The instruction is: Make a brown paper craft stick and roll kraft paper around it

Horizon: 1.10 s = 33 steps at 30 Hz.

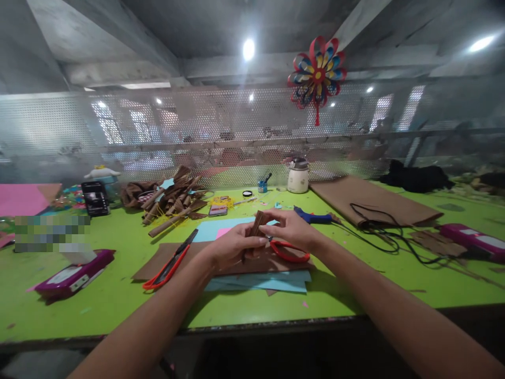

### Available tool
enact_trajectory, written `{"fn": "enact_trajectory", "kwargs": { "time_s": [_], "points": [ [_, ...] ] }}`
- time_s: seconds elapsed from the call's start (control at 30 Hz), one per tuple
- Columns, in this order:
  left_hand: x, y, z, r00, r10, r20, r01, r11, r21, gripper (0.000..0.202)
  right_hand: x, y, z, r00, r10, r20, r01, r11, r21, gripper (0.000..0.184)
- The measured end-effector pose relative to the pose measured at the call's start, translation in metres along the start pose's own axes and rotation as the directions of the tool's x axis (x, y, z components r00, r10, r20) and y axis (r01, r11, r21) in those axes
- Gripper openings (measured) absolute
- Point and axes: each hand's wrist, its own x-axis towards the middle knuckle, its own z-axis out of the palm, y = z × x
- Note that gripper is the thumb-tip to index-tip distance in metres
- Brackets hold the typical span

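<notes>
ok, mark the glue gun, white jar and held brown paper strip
glue gun (312, 215), head view, blue body.
white jar (298, 181), head view, jar wall.
brown paper strip (259, 220), head view, exposed upper end.

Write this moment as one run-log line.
left hand: holds brown paper piece | right hand: pinches its top | glue gun: behind, on table

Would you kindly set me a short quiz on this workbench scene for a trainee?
1. True or false: the left hand and the right hand both hold the brown strip.
2. Which tool lies just beyond the right hand? A. glue gun B. hammer C. ruler
3. What colour is the table?

Key: 1 true; 2 A; 3 green.
</notes>
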Motion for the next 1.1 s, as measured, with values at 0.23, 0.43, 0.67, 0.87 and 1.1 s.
{"fn": "enact_trajectory", "kwargs": {
  "time_s": [0.23,0.43,0.67,0.87,1.1],
  "points": [
    [-0.001,-0.006,0.005,0.990,-0.066,0.128,0.092,0.973,-0.212,0.015,-0.002,0.002,0.002,0.990,0.138,-0.024,-0.128,0.959,0.254,0.026],
    [0.004,-0.004,0.004,1.000,0.028,0.012,-0.028,0.999,-0.031,0.025,0.000,0.011,0.000,0.963,0.224,-0.147,-0.177,0.943,0.281,0.031],
    [0.011,-0.007,-0.005,1.000,0.002,-0.014,-0.004,0.989,-0.149,0.027,0.003,0.015,0.002,0.930,0.290,-0.225,-0.220,0.932,0.290,0.036],
    [0.009,-0.002,-0.009,0.999,0.020,0.039,-0.008,0.956,-0.292,0.031,0.002,0.014,0.005,0.938,0.294,-0.181,-0.227,0.920,0.320,0.043],
    [0.008,0.004,-0.008,0.997,0.056,-0.056,-0.071,0.939,-0.336,0.029,0.002,0.010,0.008,0.946,0.241,-0.216,-0.188,0.953,0.237,0.042]
  ]
}}
